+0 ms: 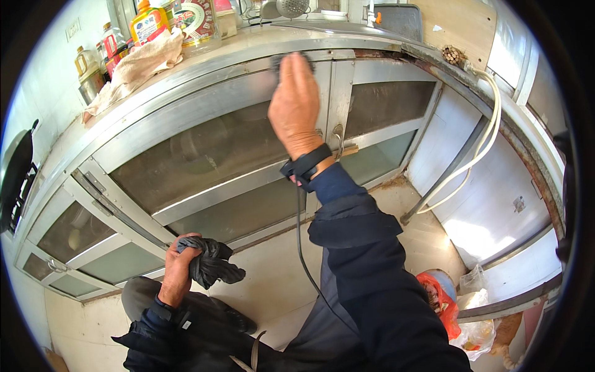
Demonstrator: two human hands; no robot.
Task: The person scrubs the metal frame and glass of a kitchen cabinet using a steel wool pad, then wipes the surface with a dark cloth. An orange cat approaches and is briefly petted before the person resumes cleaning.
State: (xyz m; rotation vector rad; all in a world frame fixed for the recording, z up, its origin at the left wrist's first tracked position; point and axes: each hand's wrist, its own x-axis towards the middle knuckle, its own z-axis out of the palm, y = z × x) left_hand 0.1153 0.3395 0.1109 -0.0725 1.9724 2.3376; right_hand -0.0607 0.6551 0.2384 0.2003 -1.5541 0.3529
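My right hand reaches up to the top rail of an aluminium-framed cabinet door. Its fingers press a dark grey scrubbing pad on the metal; most of the pad is hidden beneath them. A black strap with a thin cable circles that wrist. Lower down, my left hand grips a bunched dark grey cloth above my bent knee, near the cabinet's bottom edge. Metal pull handles sit at the meeting door edges, just below my right hand.
Bottles and a beige rag lie on the countertop. A wok stands far left. At right, a white hose hangs beside a rusty frame edge. A red plastic bag and an orange cat are low right.
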